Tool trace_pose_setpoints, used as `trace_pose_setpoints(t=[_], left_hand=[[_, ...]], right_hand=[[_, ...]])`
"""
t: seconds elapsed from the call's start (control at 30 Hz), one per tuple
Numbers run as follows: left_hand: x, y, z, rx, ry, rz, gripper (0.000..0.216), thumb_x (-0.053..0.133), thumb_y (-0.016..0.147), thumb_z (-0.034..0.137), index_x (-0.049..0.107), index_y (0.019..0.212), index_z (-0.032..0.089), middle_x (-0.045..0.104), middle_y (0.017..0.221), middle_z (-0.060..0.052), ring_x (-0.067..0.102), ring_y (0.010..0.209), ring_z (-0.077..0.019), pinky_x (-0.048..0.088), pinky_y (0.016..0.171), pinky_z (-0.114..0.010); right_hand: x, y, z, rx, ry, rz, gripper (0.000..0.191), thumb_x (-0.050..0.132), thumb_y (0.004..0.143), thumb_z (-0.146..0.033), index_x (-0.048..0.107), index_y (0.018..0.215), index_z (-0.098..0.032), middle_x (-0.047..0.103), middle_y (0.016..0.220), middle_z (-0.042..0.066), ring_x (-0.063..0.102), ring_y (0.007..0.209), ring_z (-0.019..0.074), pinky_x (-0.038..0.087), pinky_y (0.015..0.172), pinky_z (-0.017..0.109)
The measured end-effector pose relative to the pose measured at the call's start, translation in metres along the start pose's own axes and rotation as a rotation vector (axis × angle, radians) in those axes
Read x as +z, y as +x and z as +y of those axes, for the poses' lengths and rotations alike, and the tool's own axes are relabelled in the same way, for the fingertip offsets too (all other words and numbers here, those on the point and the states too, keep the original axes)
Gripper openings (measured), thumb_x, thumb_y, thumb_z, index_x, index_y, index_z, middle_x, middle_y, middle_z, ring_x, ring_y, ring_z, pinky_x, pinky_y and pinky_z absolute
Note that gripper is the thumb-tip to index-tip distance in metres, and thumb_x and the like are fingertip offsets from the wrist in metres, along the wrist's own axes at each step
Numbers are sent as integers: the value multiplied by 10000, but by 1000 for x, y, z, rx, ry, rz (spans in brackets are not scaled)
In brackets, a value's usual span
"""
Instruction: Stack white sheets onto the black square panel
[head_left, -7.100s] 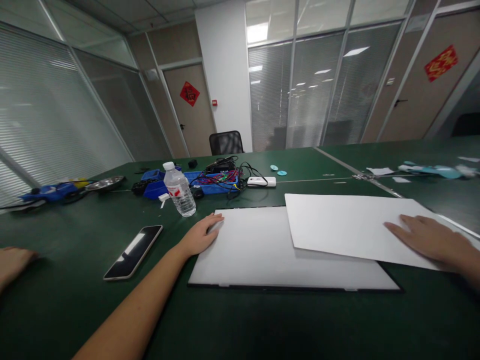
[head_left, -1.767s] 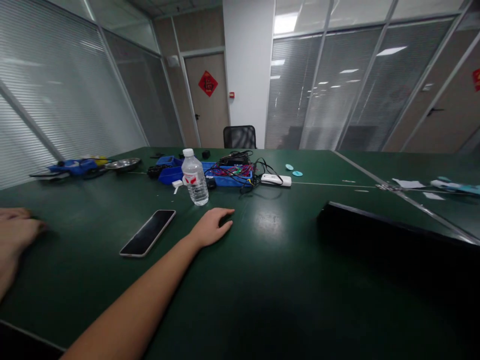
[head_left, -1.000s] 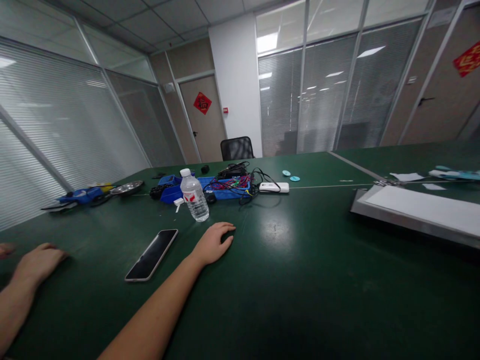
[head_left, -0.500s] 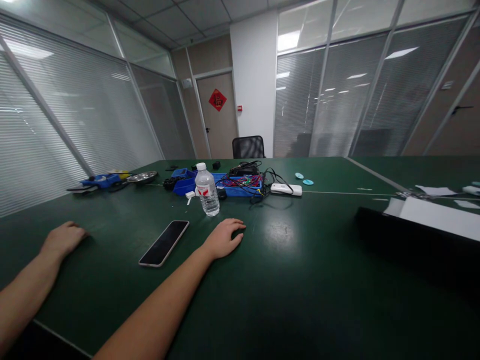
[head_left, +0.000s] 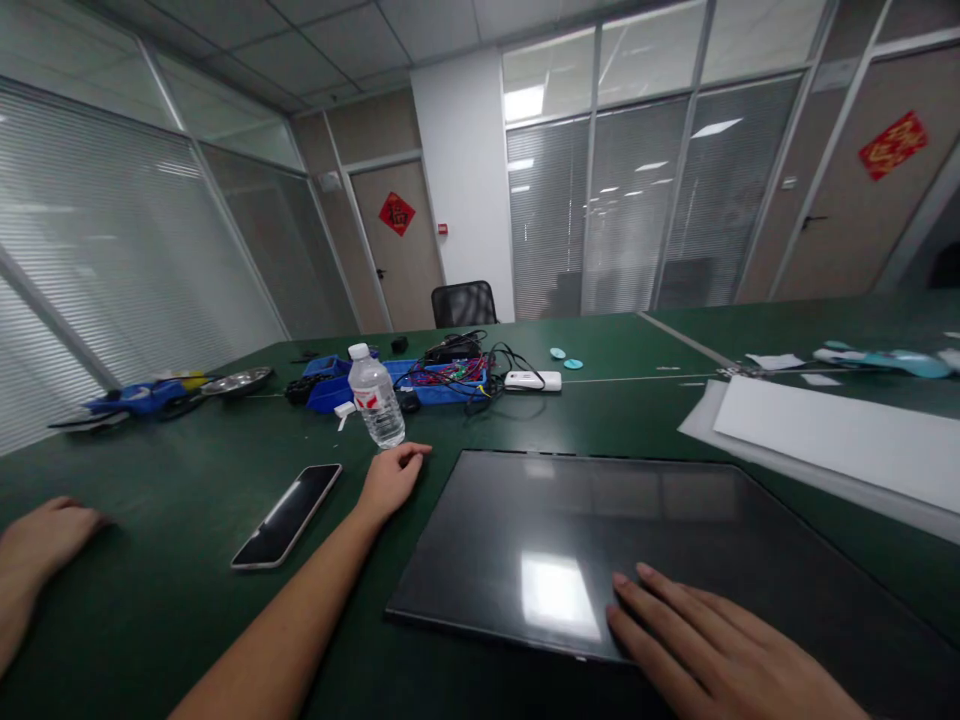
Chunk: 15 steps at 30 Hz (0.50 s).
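A black glossy flat screen panel (head_left: 487, 545) lies on the green table. My right hand (head_left: 720, 645) comes from the bottom right and rests on the panel near its front edge, fingers stretched out; its thumb is hidden. Left of the panel, my left hand (head_left: 391, 480) lies on the tabletop holding nothing, its thumb and index finger slightly apart. A clear water bottle (head_left: 379, 405) with a white cap stands upright just beyond that hand. To the left, a phone (head_left: 289, 518) with a dark screen lies flat.
Another person's hand (head_left: 56, 540) rests at the far left. Behind the bottle is a blue tray (head_left: 450, 393) of tangled wires beside a white power strip (head_left: 532, 381). White sheets (head_left: 832, 430) lie on the right, and a metal dish (head_left: 238, 382) sits at back left.
The dark panel, tilted at the right edge before, now lies flat in front of me. My right hand has come into view on it. My view has turned right.
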<state>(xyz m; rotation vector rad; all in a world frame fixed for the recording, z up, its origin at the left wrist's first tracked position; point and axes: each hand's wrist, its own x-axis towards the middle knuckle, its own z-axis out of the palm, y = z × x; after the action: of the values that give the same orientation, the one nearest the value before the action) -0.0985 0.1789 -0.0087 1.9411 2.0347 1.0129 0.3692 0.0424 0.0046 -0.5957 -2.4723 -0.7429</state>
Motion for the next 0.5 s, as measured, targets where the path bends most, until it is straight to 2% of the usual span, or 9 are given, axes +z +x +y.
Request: trace_pose_setpoints(t=[0.07,0.13,0.23,0.3,0.37,0.43,0.5], left_hand=[[0,-1,1,38,-6,-30,438,516,954,429,821,1182,211,840,1169,-70,781,1077,-281,601,994,-425],[2,-3,2,98,19,-62,442,531,959,440,811,1224,223,809,1282,-69,744,1212,-288,555,1099,-438],[4,-4,3,171,105,-95,440,565,954,438,803,1259,228,770,1371,-81,699,1305,-301,495,1184,-455],[3,-5,3,195,148,-119,442,567,960,436,805,1263,219,749,1404,-100,686,1324,-306,477,1202,-466],[2,-5,2,199,161,-141,437,560,968,412,803,1272,214,732,1430,-111,676,1339,-305,471,1208,-473],[0,-5,2,192,153,-153,425,566,969,379,798,1285,216,719,1451,-114,662,1361,-303,462,1216,-477],[-2,-5,2,188,147,-165,423,570,972,358,791,1300,207,706,1466,-126,647,1382,-308,451,1224,-484]], right_hand=[[9,20,-8,11,36,-37,405,551,1005,-297,689,1383,-257,738,1353,40,756,1107,246,641,843,340],[19,30,-7,96,131,-93,519,631,983,-430,637,1464,-236,703,1414,66,750,1139,269,657,873,373],[34,29,20,287,247,-219,706,616,987,-569,514,1596,-227,615,1528,103,697,1264,289,641,990,443],[43,20,60,423,256,-261,670,542,1025,-589,513,1600,-246,592,1554,111,648,1340,304,587,1089,514],[52,3,114,542,183,-258,700,498,1029,-626,531,1583,-198,587,1549,158,606,1383,356,523,1147,582],[61,-27,172,642,54,-244,778,454,1040,-641,475,1609,-111,551,1563,224,573,1404,399,477,1178,588],[71,-69,226,727,-81,-237,839,406,1052,-649,439,1607,-20,520,1564,283,555,1405,426,491,1153,561]])
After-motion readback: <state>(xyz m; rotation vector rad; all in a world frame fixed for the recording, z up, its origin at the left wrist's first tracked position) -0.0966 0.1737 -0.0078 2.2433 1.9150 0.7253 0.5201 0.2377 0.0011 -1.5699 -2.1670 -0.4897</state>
